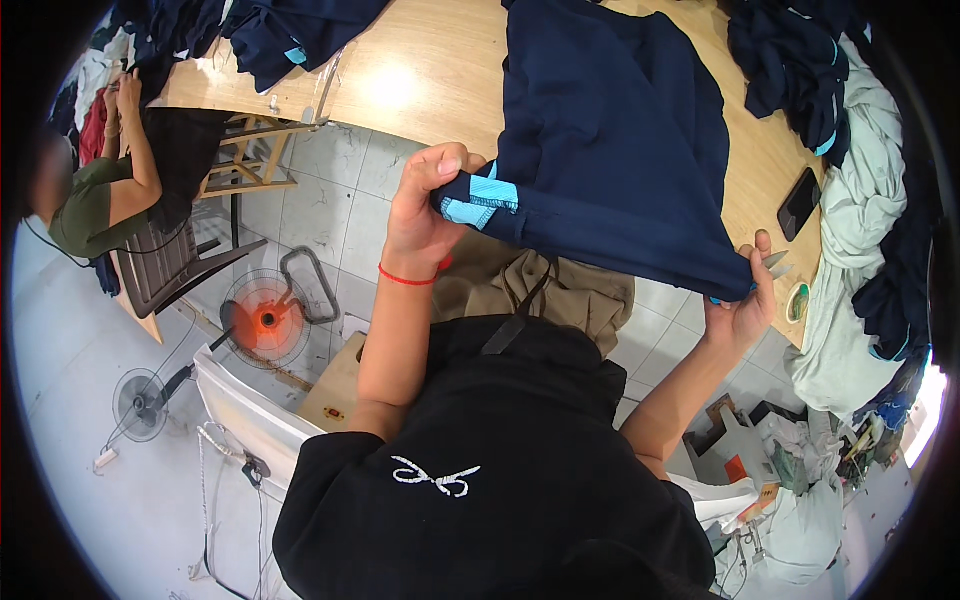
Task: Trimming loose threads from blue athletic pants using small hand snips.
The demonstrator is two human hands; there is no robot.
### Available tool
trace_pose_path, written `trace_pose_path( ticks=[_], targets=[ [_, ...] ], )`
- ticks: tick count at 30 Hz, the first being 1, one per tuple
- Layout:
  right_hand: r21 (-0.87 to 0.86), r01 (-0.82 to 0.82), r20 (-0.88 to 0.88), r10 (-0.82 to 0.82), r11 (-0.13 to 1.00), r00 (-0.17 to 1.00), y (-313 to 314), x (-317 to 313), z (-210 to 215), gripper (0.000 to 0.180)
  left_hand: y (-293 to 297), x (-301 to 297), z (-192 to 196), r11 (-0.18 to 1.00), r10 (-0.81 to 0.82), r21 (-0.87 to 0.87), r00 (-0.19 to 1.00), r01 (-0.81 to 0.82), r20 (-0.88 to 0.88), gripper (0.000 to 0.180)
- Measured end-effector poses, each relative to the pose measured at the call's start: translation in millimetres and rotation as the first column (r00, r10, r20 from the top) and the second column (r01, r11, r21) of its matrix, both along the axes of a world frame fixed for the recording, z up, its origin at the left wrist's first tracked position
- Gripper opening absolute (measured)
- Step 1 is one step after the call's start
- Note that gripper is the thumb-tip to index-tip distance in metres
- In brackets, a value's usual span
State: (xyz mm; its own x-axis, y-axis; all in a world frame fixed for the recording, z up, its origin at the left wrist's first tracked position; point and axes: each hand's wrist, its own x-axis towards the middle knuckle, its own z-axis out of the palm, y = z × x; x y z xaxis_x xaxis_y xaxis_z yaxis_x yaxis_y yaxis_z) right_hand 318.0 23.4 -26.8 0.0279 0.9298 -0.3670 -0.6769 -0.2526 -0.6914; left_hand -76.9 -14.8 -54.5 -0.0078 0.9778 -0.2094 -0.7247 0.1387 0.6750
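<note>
A navy garment [610, 140] with light-blue trim hangs off the near edge of a wooden table [420, 80]. My left hand [425, 215] grips its corner at the light-blue striped band, thumb on top. My right hand [745, 300] pinches the opposite lower corner and also holds small metal snips whose tips stick out past the fingers. The cloth is stretched between both hands above my lap. A red thread circles my left wrist.
Piles of navy garments [280, 35] lie on the table at left and at right [800, 60], beside pale green cloth [860, 190]. A black phone [798, 203] and a tape roll [797, 302] rest at right. A seated person [100, 190] works far left. Two fans [265, 320] stand on the floor.
</note>
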Motion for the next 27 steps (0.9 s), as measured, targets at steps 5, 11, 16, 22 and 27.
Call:
trace_pose_path(
  ticks=[5,11,16,22,27],
  targets=[
    [-0.049,-0.080,-0.130,0.073,0.996,0.989,-3,11,-4,0.048,13,7,-1,0.988,0.153,-0.114,0.836,-0.109,0.528,0.047],
    [0.011,-0.128,-0.401,0.121,0.992,0.908,5,-26,6,0.061,9,-20,-30,0.978,0.184,-0.088,0.584,-0.188,0.791,0.071],
    [0.028,-0.120,-0.447,0.120,0.992,0.887,2,-24,8,0.059,12,-21,-33,0.978,0.174,-0.087,0.514,-0.190,0.840,0.076],
    [0.047,-0.128,-0.432,0.136,0.991,0.892,1,-28,10,0.059,11,-13,-31,0.975,0.200,-0.116,0.517,-0.190,0.832,0.075],
    [0.033,-0.124,-0.472,0.125,0.992,0.873,-3,-34,12,0.058,11,-10,-34,0.964,0.254,-0.179,0.493,-0.196,0.832,0.071]
  ],
)
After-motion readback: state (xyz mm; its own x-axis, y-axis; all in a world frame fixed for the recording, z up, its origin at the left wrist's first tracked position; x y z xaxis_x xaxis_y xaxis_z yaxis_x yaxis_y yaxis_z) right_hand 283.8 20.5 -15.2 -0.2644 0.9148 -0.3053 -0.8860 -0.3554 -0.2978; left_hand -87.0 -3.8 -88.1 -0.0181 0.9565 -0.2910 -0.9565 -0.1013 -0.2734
